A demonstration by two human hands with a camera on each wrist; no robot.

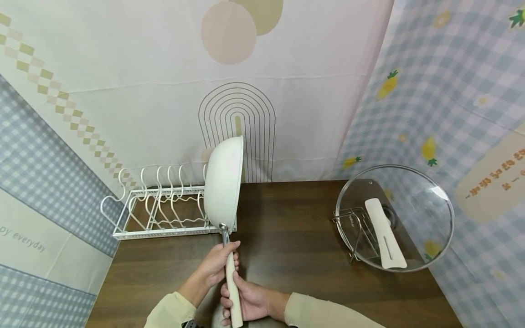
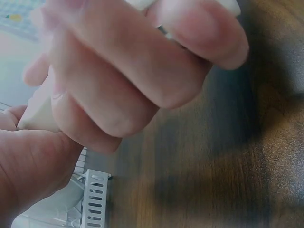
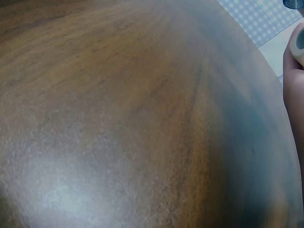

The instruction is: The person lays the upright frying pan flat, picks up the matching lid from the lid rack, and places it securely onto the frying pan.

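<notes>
A white deep frying pan (image 1: 223, 182) stands on its side at the right end of a white wire dish rack (image 1: 164, 234), overlapping the rack's end in the head view. Its cream handle (image 1: 233, 291) points down toward the front. My left hand (image 1: 217, 264) grips the handle close to the metal neck; its fingers (image 2: 114, 71) curl round it in the left wrist view. Lower down, my right hand (image 1: 252, 300) holds the handle near its end, with the thumb along it. Only a sliver of hand and the handle's end (image 3: 299, 40) show in the right wrist view.
On the right a glass lid (image 1: 453, 223) leans in a thin metal wire stand (image 1: 357, 218), with a white slotted utensil (image 1: 385, 234) in front of it. Patterned cloths hang at the back and both sides of the dark wooden table (image 1: 295, 237).
</notes>
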